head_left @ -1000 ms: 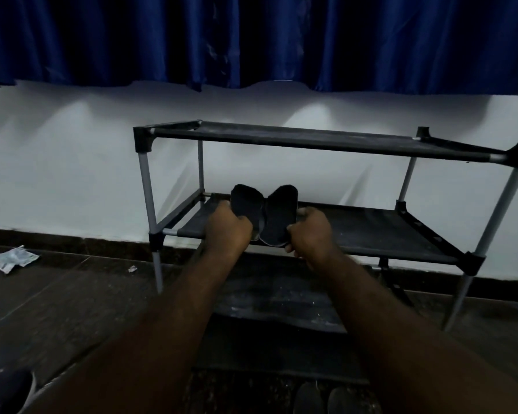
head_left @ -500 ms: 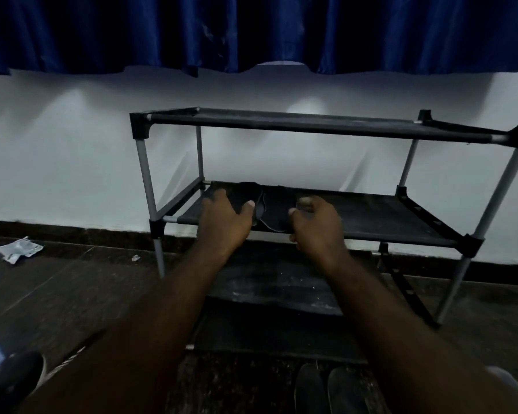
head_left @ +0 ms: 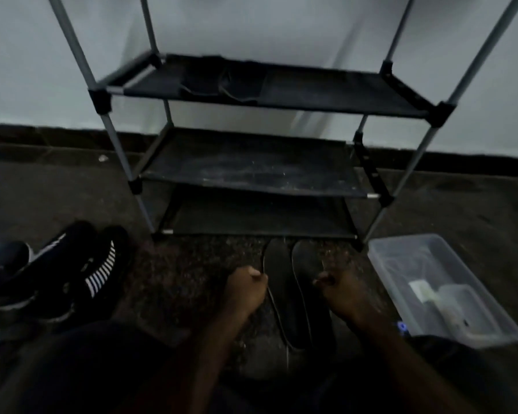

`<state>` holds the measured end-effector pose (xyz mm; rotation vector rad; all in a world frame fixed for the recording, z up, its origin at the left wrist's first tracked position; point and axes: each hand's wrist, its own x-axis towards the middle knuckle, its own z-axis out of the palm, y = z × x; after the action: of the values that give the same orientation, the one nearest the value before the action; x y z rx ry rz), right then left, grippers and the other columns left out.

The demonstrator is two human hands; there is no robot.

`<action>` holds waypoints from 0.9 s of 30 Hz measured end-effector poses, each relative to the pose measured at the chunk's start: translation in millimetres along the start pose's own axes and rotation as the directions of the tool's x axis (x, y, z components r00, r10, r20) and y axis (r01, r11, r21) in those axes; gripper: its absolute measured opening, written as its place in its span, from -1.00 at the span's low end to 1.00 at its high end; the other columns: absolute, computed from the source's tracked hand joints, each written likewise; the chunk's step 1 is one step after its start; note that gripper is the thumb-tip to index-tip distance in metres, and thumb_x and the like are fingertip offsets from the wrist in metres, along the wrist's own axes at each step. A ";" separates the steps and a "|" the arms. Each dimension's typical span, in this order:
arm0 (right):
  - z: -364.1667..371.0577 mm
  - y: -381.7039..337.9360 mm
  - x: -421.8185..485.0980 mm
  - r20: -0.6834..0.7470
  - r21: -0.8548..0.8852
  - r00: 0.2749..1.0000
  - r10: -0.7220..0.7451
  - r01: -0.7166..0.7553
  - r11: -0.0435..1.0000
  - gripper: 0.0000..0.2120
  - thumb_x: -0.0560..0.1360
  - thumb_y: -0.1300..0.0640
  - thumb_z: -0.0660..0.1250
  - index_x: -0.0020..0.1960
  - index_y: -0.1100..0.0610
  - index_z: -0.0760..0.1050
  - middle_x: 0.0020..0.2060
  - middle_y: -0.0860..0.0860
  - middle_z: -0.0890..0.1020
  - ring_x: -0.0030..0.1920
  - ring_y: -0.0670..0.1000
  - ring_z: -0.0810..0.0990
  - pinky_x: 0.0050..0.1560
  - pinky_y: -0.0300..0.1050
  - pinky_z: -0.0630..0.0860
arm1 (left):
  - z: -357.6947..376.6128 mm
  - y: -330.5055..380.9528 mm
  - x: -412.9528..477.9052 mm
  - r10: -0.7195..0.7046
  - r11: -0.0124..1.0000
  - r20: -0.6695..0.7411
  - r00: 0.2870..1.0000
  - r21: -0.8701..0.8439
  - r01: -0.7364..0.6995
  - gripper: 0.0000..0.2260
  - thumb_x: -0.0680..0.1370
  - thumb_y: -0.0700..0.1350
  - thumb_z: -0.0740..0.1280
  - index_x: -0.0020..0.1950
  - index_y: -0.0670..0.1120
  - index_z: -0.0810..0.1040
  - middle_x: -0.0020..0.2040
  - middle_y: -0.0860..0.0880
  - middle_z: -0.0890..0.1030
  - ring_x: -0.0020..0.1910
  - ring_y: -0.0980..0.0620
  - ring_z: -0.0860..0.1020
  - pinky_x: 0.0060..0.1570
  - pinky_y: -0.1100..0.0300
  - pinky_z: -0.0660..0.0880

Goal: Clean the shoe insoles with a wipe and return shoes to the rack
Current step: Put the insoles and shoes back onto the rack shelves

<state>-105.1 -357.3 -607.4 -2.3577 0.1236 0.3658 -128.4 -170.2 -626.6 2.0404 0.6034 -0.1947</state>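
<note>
We see two black insoles (head_left: 308,306) between our fingers (head_left: 251,276); black shoes (head_left: 72,264) with white stripes left of them; a clear box (head_left: 401,252) right; a black-and-grey rack (head_left: 251,168) beyond.

Both arms are bare and stretch forward and down from the bottom of the view. The left forearm (head_left: 210,354) rises from the lower middle and the right forearm (head_left: 395,357) comes in from the lower right, so the two converge a little toward the hands. The left hand (head_left: 245,289) is balled into a fist, back upward, with the thumb tucked against the curled fingers and nothing visible inside it. The right hand (head_left: 340,291) sits level with it and apart from it. Its fingers are also curled under and its knuckles point forward. Blur hides whether they pinch anything.
</note>
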 end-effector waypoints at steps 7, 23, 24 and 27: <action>41.0 34.4 23.9 0.136 -0.178 0.991 0.015 0.009 0.984 -0.54 0.50 0.09 0.41 0.35 0.25 0.46 0.25 0.29 0.54 0.25 0.26 0.52 0.28 0.06 0.44 | 21.9 -18.5 2.7 -0.136 0.977 0.115 0.984 0.182 0.114 -0.67 0.47 0.10 0.38 -0.01 -0.16 0.50 -0.03 -0.23 0.66 -0.10 -0.20 0.67 -0.09 -0.04 0.64; 38.9 43.2 39.1 -0.019 -0.172 0.987 0.157 -0.158 0.972 -0.60 0.49 0.11 0.43 0.22 0.33 0.52 0.16 0.26 0.59 0.18 0.24 0.58 0.19 0.05 0.52 | 54.2 -18.1 -8.9 -0.176 0.976 0.078 0.981 -0.118 0.184 -0.89 0.44 -0.21 0.38 -0.05 -0.17 0.56 0.00 -0.21 0.65 -0.01 -0.16 0.63 -0.01 -0.09 0.61; 33.7 36.7 34.2 -0.035 -0.078 0.988 0.149 -0.151 0.985 -0.66 0.48 0.13 0.43 0.16 0.33 0.55 0.09 0.26 0.62 0.12 0.23 0.61 0.12 0.02 0.55 | 49.6 -18.1 -8.2 -0.176 0.976 0.035 0.984 -0.124 0.179 -0.93 0.44 -0.20 0.37 -0.11 -0.17 0.56 -0.01 -0.22 0.65 -0.02 -0.18 0.63 -0.01 -0.09 0.61; 20.9 13.6 12.8 -0.065 0.354 0.998 0.023 0.001 0.935 -0.93 0.50 0.20 0.42 -0.06 0.21 0.61 -0.18 0.09 0.68 -0.17 0.03 0.66 -0.13 -0.11 0.53 | 26.4 -14.9 -10.2 -0.179 0.963 -0.083 0.980 -0.217 0.158 -0.92 0.44 -0.21 0.35 -0.25 -0.15 0.52 -0.06 -0.24 0.65 -0.05 -0.19 0.63 -0.05 -0.11 0.61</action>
<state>-100.2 -352.6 -634.6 -2.0126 0.2169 0.2440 -141.8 -189.8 -648.0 1.8033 0.8285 -0.1211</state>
